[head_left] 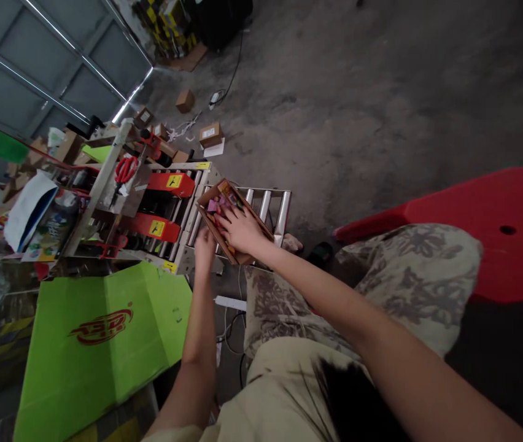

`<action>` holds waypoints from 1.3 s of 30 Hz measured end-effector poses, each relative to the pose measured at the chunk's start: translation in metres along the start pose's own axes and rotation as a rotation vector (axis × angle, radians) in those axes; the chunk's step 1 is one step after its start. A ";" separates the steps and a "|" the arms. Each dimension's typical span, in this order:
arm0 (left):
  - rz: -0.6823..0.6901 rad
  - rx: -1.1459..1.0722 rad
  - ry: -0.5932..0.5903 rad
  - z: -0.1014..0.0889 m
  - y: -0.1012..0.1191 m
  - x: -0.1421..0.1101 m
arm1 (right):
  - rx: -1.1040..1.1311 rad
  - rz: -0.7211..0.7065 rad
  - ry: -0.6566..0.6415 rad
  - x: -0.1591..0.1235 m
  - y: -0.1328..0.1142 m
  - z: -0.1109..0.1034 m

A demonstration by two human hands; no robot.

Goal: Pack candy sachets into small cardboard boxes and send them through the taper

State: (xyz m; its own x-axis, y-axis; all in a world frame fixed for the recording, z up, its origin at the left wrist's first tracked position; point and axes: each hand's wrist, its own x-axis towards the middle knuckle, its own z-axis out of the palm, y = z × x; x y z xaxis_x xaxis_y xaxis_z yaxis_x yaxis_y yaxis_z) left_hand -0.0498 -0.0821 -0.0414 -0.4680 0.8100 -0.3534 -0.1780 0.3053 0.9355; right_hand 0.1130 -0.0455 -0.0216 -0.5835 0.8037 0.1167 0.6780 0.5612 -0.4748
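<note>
An open cardboard box (258,222) rests on the metal rollers (283,212) in front of me, turned at an angle. Small colourful packets (224,195), some pink, lie inside it. My right hand (242,232) reaches into the box, fingers spread and flat over the packets. Close against the box's near left side is my left hand (205,247), its fingers curled; whatever they hold, if anything, is hidden.
Left of the box stands a roller machine with red guides (162,228) and red-handled scissors (126,170). A green cardboard sheet (105,344) leans below it. Small cartons (210,134) and cables lie on the floor. A red plastic seat (482,233) is at right.
</note>
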 end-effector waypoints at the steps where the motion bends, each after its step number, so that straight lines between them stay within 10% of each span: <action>1: 0.199 0.123 0.040 0.000 0.019 0.007 | -0.006 -0.019 0.013 -0.002 -0.001 0.002; 4: 0.763 0.535 -0.065 0.015 0.067 0.022 | 0.008 -0.042 0.050 -0.006 -0.002 0.003; 6: 0.897 0.733 -0.261 0.029 0.086 0.024 | 0.038 -0.032 0.080 -0.006 0.000 0.002; 15: 0.847 1.229 -0.436 0.038 0.083 0.033 | 0.275 -0.318 0.426 -0.029 -0.002 -0.023; 19: 0.793 1.342 -0.434 0.050 0.084 0.041 | 0.308 -0.074 0.540 -0.045 -0.005 -0.055; 26: 0.904 1.073 -0.481 0.064 0.065 0.039 | 0.192 0.304 0.070 -0.026 0.010 -0.056; 34: 0.893 1.265 -0.705 0.074 0.052 0.048 | 0.343 0.366 0.053 -0.022 0.017 -0.063; 39: 0.929 0.828 -0.319 0.065 0.037 0.043 | 0.350 0.334 0.043 -0.027 0.004 -0.061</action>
State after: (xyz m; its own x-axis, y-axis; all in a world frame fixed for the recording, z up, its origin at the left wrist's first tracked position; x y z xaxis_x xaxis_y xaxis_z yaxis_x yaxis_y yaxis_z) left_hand -0.0203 -0.0040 -0.0220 0.1208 0.9338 0.3368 0.7442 -0.3098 0.5918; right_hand 0.1587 -0.0531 0.0261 -0.3352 0.9403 -0.0593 0.6295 0.1767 -0.7566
